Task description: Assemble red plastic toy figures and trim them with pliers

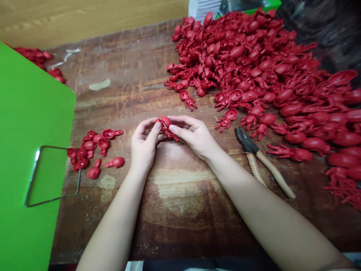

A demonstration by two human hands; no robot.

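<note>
Both my hands meet at the middle of the wooden table [180,210] and together grip one small red plastic piece [166,126] with thin leg-like prongs. My left hand [144,145] pinches its left side with thumb and fingers. My right hand [193,134] closes on its right side, fingertips on top. A small group of separated red bits [93,152] lies to the left of my left hand. A large heap of similar red pieces [267,75] covers the table's right and far side.
Pliers with pale handles [261,160] lie just right of my right forearm. A green board [25,150] with a wire loop [50,177] fills the left edge. More red pieces [39,60] sit at the far left. White and green boxes [205,7] stand at the back.
</note>
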